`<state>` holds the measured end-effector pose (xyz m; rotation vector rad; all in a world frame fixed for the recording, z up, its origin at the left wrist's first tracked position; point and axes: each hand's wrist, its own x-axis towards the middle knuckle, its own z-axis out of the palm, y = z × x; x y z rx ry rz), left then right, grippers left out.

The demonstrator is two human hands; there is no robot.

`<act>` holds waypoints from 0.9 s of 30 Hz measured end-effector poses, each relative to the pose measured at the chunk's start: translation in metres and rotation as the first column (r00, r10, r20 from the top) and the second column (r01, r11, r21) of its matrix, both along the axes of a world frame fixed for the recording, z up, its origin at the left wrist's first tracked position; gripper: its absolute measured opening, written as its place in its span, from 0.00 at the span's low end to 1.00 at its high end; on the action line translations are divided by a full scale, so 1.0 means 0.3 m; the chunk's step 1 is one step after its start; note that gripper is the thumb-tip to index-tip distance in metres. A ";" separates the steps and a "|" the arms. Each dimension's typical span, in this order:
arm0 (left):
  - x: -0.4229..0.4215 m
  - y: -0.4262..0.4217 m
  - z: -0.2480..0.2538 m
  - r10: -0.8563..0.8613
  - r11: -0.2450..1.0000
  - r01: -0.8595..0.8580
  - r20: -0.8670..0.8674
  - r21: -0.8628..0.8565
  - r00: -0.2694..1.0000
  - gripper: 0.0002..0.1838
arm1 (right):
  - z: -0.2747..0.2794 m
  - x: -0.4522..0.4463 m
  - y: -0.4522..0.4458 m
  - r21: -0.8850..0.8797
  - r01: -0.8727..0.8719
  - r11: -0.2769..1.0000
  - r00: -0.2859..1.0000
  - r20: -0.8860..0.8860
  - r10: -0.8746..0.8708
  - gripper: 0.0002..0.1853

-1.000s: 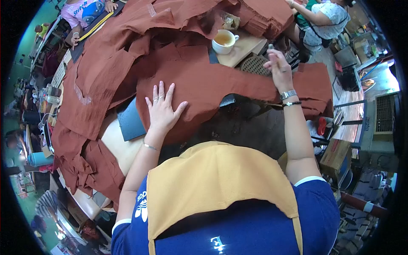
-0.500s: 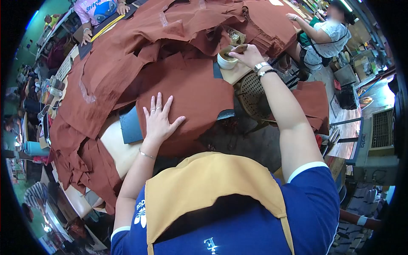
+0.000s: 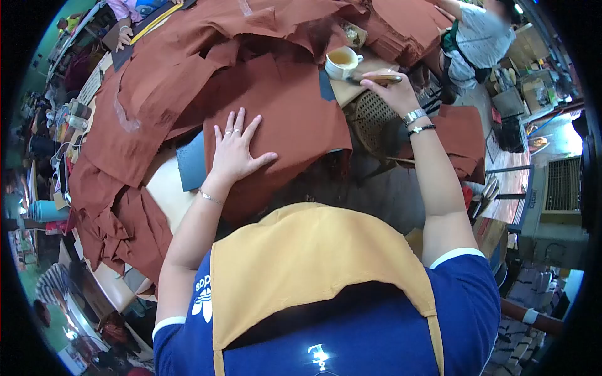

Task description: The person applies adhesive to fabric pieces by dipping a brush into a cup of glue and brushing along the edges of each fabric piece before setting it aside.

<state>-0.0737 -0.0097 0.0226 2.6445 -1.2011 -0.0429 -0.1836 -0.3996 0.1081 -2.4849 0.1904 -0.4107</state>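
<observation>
My left hand [image 3: 238, 150] lies flat with fingers spread on a reddish-brown sheet of material [image 3: 282, 119], cloth or leather. Under that sheet, a dark board [image 3: 191, 164] shows at its left side. My right hand [image 3: 396, 95] grips a brush [image 3: 384, 79] by its wooden handle, its head pointing left and partly blurred. Just beyond the brush head stands a white cup [image 3: 340, 64] with yellowish liquid in it. The brush is outside the cup, just in front of it.
More reddish-brown sheets [image 3: 157, 94] lie heaped over the table, with a stack [image 3: 407, 31] at the far right. A woven-seat chair [image 3: 370, 119] stands below the cup. One co-worker [image 3: 480, 41] is at the right; another person's hand [image 3: 123, 37] rests at the far left.
My right hand has drawn the brush out of the cup and moved it slightly right and toward me. My left hand stays flat on the sheet. The camera view has shifted slightly.
</observation>
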 end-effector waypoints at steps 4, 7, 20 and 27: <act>0.025 -0.020 -0.008 -0.031 0.999 0.031 0.022 -0.010 0.999 0.54 | 0.057 -0.182 0.170 0.688 0.061 0.723 0.980 0.094 -0.172 0.13; 0.040 -0.042 -0.017 -0.036 0.999 0.037 0.023 -0.010 0.999 0.54 | 0.125 -0.334 0.267 0.860 0.034 0.510 0.942 0.143 -0.303 0.14; 0.078 -0.081 -0.008 -0.115 0.993 0.115 0.014 0.015 0.993 0.54 | -0.015 -0.401 0.447 0.032 0.241 0.970 0.969 -0.066 -0.238 0.07; 0.078 -0.081 -0.008 -0.107 0.994 0.107 -0.026 0.000 0.994 0.55 | -0.064 -0.350 0.455 0.143 0.289 0.946 0.945 0.114 -0.306 0.07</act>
